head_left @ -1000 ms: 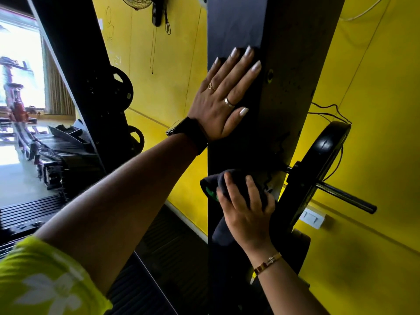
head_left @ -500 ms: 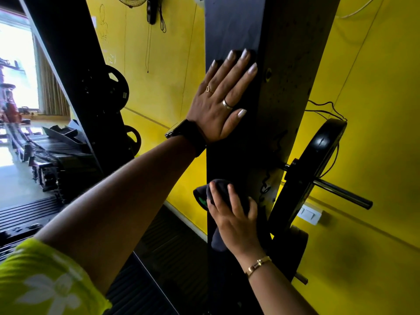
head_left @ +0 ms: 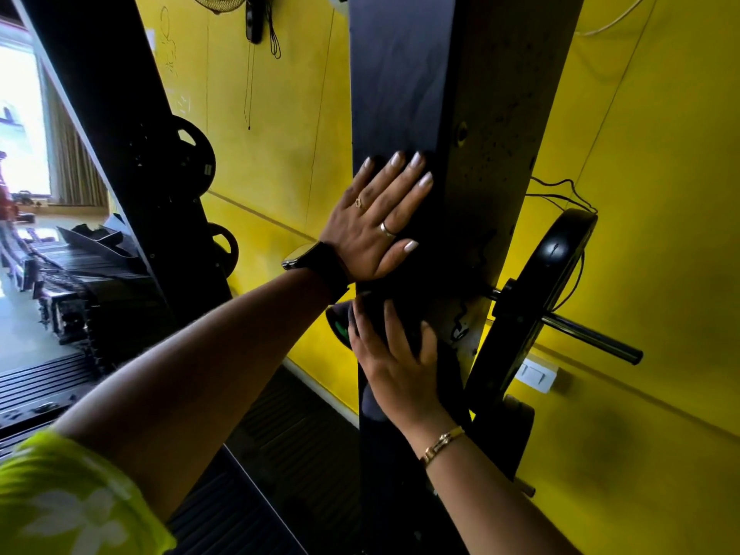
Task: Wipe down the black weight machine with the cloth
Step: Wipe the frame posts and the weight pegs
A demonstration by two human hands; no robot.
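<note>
The right hand's (head_left: pixel 396 370) fingers (head_left: pixel 390 318) lie spread over a bunched dark cloth (head_left: pixel 338 314) with a green patch, pressing it against the black weight machine's upright post (head_left: pixel 400 94). Just above, the left hand (head_left: pixel 372 230) rests flat, fingers straight. A weight plate (head_left: pixel 548 282) on its peg (head_left: pixel 592 338) crowds the post's right side, against the yellow wall (head_left: pixel 660 234). The left hand has slid down the post, now almost meeting the cloth.
</note>
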